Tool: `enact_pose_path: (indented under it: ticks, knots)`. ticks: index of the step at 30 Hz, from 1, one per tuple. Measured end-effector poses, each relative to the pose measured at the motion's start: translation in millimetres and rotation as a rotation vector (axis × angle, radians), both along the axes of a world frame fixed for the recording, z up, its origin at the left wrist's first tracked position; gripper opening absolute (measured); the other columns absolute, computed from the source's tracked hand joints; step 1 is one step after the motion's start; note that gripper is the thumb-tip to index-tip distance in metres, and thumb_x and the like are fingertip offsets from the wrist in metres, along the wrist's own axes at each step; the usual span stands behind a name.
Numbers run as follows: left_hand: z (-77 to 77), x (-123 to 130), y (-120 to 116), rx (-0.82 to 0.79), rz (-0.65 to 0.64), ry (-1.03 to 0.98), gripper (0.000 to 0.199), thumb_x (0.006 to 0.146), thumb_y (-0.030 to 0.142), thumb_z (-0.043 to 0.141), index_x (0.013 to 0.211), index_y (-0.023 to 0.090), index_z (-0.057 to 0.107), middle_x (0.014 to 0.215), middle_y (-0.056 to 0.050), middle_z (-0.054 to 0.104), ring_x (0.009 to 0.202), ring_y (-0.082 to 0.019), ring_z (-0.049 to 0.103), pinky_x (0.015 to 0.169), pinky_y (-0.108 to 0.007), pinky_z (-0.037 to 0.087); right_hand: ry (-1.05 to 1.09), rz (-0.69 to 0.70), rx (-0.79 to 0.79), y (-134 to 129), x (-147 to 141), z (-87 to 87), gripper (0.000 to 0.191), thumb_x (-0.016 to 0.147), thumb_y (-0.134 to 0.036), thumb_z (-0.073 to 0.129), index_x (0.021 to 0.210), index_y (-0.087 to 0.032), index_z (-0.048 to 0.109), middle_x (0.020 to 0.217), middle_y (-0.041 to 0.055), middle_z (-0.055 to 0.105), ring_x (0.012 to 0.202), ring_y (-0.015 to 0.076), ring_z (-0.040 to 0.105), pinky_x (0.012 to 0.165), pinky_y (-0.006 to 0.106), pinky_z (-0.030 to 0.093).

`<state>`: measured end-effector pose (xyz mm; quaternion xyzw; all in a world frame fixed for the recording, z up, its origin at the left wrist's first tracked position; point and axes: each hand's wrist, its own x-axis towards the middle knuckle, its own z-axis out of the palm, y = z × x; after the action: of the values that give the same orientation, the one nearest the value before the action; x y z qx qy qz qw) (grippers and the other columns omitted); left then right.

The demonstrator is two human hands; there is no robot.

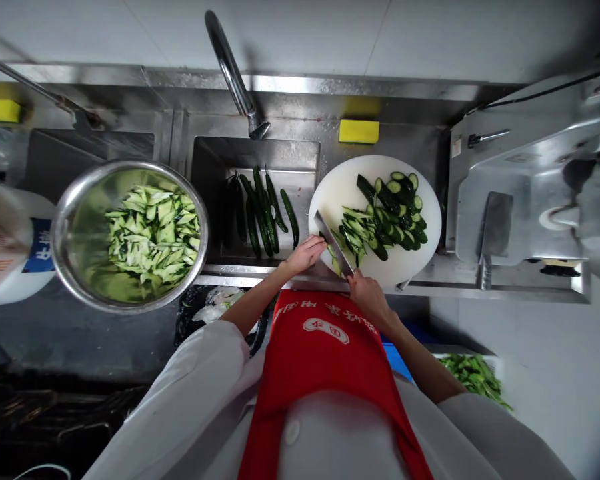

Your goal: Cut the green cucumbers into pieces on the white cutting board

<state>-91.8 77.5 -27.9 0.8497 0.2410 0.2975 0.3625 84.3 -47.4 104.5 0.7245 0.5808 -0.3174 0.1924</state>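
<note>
The left hand (307,253) lay with fingers bunched on cucumber at the near-left edge of the cutting board (325,193); the right hand (366,293) was closed round the handle of the knife (334,244). Sliced cucumber (387,213) covered the board's middle and far-right part, beyond both hands. Left of the board, whole cucumbers (265,207) lay in the sink (297,163), under a faucet (230,70) near a pale wall (310,33).

The apron (325,380) is red with white lettering, the sleeves (190,373) white. Cucumber slices (363,227), pale green rimmed dark green, contrast with the white board (395,270); the sponge (359,132) along the bench's back edge (410,133) is yellow.
</note>
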Motion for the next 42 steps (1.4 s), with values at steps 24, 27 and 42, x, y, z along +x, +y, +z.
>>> enact_pose_path:
  ticks: [24,27,42]
  knots:
    - [-5.7,6.0,2.4,-0.003,-0.036,0.003,0.028,0.1,0.027,0.04,0.111,0.015,0.063,0.104,-0.013,0.063,0.104,-0.021,0.056,0.094,-0.04,0.05,0.012,0.042,0.133,72.6,-17.3,-6.9,0.039,0.103,-0.032,0.024,0.119,-0.011,0.052,0.103,0.0173,0.07,0.094,0.0233,0.066,0.078,0.028,0.04]
    - [2.4,11.6,-0.3,-0.037,0.004,0.015,0.028,0.1,0.028,0.04,0.108,0.016,0.064,0.102,-0.012,0.064,0.1,-0.02,0.058,0.091,-0.038,0.051,0.008,0.043,0.192,65.3,0.2,2.0,0.041,0.102,-0.034,0.023,0.115,-0.011,0.056,0.099,0.017,0.07,0.091,0.0245,0.065,0.076,0.029,0.039]
    - [86.7,154.9,37.2,0.165,-0.385,0.044,0.005,0.087,0.016,0.061,0.085,0.017,0.065,0.092,-0.006,0.062,0.098,-0.022,0.059,0.089,-0.039,0.052,0.119,0.215,0.125,4.1,8.2,23.4,0.037,0.103,-0.033,0.021,0.119,-0.016,0.05,0.091,0.0112,0.072,0.083,0.0234,0.069,0.071,0.028,0.041]
